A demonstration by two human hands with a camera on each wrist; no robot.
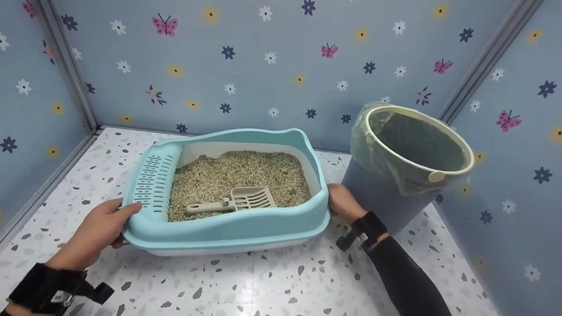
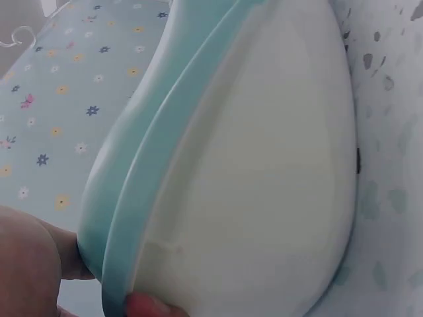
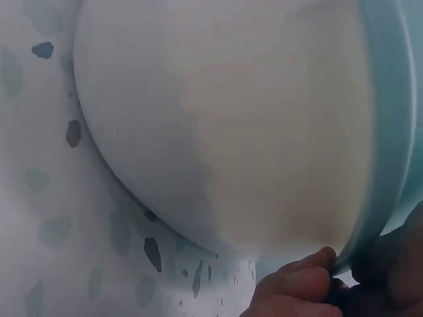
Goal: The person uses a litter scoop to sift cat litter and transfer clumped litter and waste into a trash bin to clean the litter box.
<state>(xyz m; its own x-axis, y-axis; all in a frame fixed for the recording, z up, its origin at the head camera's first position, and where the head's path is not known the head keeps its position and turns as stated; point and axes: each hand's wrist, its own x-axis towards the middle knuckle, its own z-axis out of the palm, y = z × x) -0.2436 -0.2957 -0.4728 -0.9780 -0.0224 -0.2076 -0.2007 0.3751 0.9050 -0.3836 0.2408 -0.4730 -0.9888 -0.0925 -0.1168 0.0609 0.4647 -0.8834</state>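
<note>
Speckled flooring (image 1: 211, 291) is backed by floral panels (image 1: 255, 96). Near its back edge, beside a lined bin (image 1: 382, 194), a litter box (image 1: 278, 225) with a slotted scoop (image 1: 235, 204) on its litter (image 1: 248, 171) is gripped at opposite ends by the fingers of the left hand (image 1: 101, 224) and right hand (image 1: 347, 202).

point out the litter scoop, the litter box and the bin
Litter scoop (image 1: 233, 205), head view: where handle meets slotted blade.
Litter box (image 1: 241, 232), head view: front blue wall.
Bin (image 1: 383, 200), head view: outer side wall.
</note>
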